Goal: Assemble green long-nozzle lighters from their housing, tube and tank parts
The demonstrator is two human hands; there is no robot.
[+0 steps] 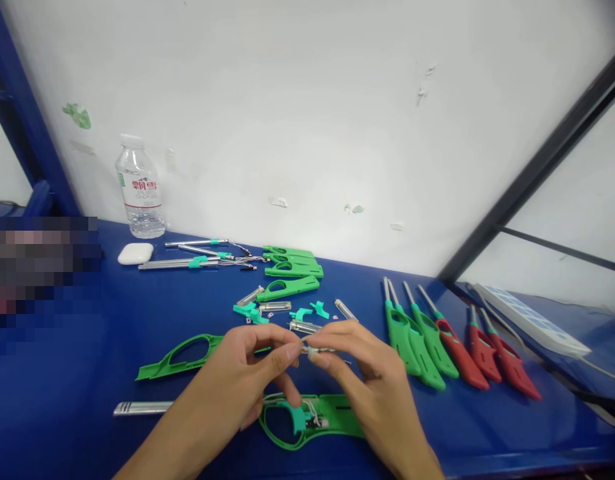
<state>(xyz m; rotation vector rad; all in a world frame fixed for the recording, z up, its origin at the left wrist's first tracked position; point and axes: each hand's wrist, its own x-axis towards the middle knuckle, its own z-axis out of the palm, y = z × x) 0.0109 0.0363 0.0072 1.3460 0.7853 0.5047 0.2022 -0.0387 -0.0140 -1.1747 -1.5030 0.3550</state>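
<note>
My left hand [260, 360] and my right hand [360, 353] meet fingertip to fingertip over the blue table. Between the right thumb and fingers is a small pale, partly metallic piece [313, 351], mostly covered, its kind unclear. The left thumb and index finger pinch at its left end; whatever they grip is hidden. Below lies an opened green lighter half-shell [332, 413] with a teal trigger [298, 419] and wires inside. Its metal tube [142, 408] sticks out left beneath my left wrist. Another green half-shell [187, 357] lies left of my left hand.
Clear lighter tanks [276, 307] and teal triggers [301, 315] lie scattered beyond my hands. Farther back are green shells [290, 288] and metal tubes with wires [180, 264]. Assembled lighters [427, 340] line the right. A water bottle [140, 193], white case [136, 253] and power strip [537, 320] stand around.
</note>
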